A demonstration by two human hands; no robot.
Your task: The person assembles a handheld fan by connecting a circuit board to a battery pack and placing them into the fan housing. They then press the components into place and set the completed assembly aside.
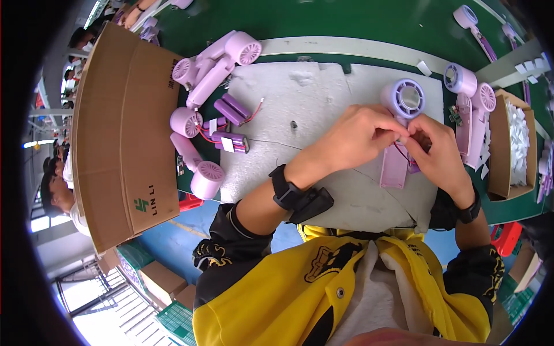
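Observation:
A light purple handheld fan (pixel 394 168) lies on the white foam board (pixel 323 101), its round head away from me and its handle opened up. My left hand (pixel 363 135) is closed at the fan's neck, with thumb and forefinger pinched together. From the other side my right hand (pixel 434 147) comes in, also pinching, and the fingertips of both hands meet just below the head. A thin dark red wire (pixel 401 151) runs down from there into the handle. Whatever lies between the fingertips is hidden.
Purple battery packs (pixel 232 109) with wires and several fans (pixel 210 78) lie left, beside a tall cardboard box (pixel 127 138). Another opened fan (pixel 470 124) with a small circuit board (pixel 455 117) lies right, near a box of white pieces (pixel 513 144). A pale rail (pixel 346 45) crosses behind.

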